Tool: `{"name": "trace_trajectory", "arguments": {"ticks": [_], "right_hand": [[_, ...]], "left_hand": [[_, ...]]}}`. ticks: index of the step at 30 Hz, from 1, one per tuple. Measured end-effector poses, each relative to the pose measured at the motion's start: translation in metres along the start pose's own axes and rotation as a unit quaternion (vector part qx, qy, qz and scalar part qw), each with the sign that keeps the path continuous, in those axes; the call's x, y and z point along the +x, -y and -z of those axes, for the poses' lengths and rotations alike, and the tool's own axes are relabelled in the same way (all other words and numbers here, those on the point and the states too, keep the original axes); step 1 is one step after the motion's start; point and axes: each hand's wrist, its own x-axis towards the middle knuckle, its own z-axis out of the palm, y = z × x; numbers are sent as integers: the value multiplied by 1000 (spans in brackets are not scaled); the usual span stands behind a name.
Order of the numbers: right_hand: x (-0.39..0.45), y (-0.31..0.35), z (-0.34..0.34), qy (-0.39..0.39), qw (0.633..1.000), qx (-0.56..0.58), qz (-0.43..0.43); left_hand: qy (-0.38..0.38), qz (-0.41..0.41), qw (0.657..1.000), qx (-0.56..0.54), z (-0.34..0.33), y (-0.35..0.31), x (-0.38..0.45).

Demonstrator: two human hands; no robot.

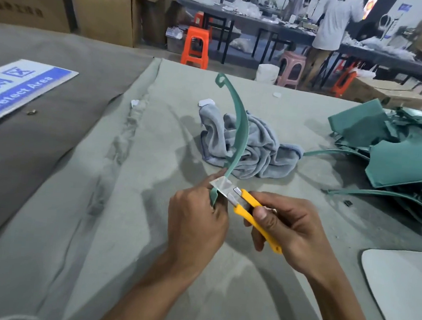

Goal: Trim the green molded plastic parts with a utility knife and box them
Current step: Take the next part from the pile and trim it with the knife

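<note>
the left hand [195, 221] grips the near end of a long, curved green strip [240, 126], fingers wrapped round it so the strip arcs up and away over the table [100, 201], its far end a small loop with a hole in it. a pale translucent flap sticks out from the strip just above the fingers. the right hand [285, 228] is closed round a yellow utility knife [253, 216], thumb on top of the handle, and the blade end sits right against that pale flap at the strip's lower part. both hands are held just above the grey cloth that covers the table.

behind the strip a crumpled light-grey rag [253, 148] lies on the cloth. off to the right there's a heap of green molded parts [394, 154], flat panels and more thin curved strips tangled together, well apart from the hands. at the near right corner a pale flat board [401, 288] pokes into view. on the left a blue and white sign [21, 89] reading "detect area" lies flat. further back: stacked cardboard boxes [98, 9], orange stools [196, 47], and people standing at another long bench.
</note>
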Motion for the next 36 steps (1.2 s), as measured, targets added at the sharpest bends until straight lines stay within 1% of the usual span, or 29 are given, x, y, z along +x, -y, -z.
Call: {"name": "trace_trajectory", "arguments": {"ticks": [3,4,8,9,12,13,14,17,18,19,21,22,23,24,26,28,29,30,32,34,35,36], "right_hand": [[3,-5,-1,-77,993,-74,49],[4,-6,0,-89,989,-96,65],[2,-7,1,-48,989,-97,102],[3,-8,-1,-63,988,-104,98],[7,-14,-2,-174,968,-169,66],[6,-14,0,-192,963,-178,65],[5,-13,4,-183,966,-167,76],[1,-8,9,-87,985,-97,112],[2,-9,9,-87,986,-97,108],[4,-11,8,-115,983,-110,95],[6,-17,8,-210,962,-160,64],[7,-18,10,-251,950,-178,59],[6,-19,13,-272,943,-182,67],[4,-17,17,-265,944,-176,89],[0,-11,23,-190,962,-135,144],[0,-11,26,-120,975,-104,157],[1,-13,27,-115,977,-105,148],[2,-16,27,-131,975,-115,134],[3,-24,28,-215,959,-154,102],[3,-28,34,-322,917,-221,80],[3,-29,38,-351,901,-240,86],[1,-27,42,-346,900,-240,107]], "left_hand": [[-13,-3,1000,-11,1,1,1],[-16,-1,1000,-13,2,1,1],[-11,-11,1000,-3,5,-2,0],[-13,-15,1000,-5,5,-2,1],[-23,-29,999,-12,6,0,1],[-23,-31,999,-13,6,0,0],[-20,-32,999,-14,5,0,-1],[-4,-40,999,-27,4,-2,-4],[-5,-46,998,-34,4,-1,-4],[-7,-52,998,-40,4,-1,-4],[-14,-61,997,-48,4,1,-4],[-14,-68,996,-50,4,2,-4],[-10,-72,996,-52,4,2,-6],[-4,-72,996,-58,4,1,-7],[10,-61,995,-80,5,-2,-6],[20,-62,993,-97,6,-3,-4],[26,-67,993,-99,7,-2,-3],[30,-68,992,-103,7,0,-3],[42,-47,990,-124,7,4,-3],[55,-31,987,-146,10,6,0],[62,-33,986,-154,13,6,1],[69,-36,984,-160,15,5,4]]}}
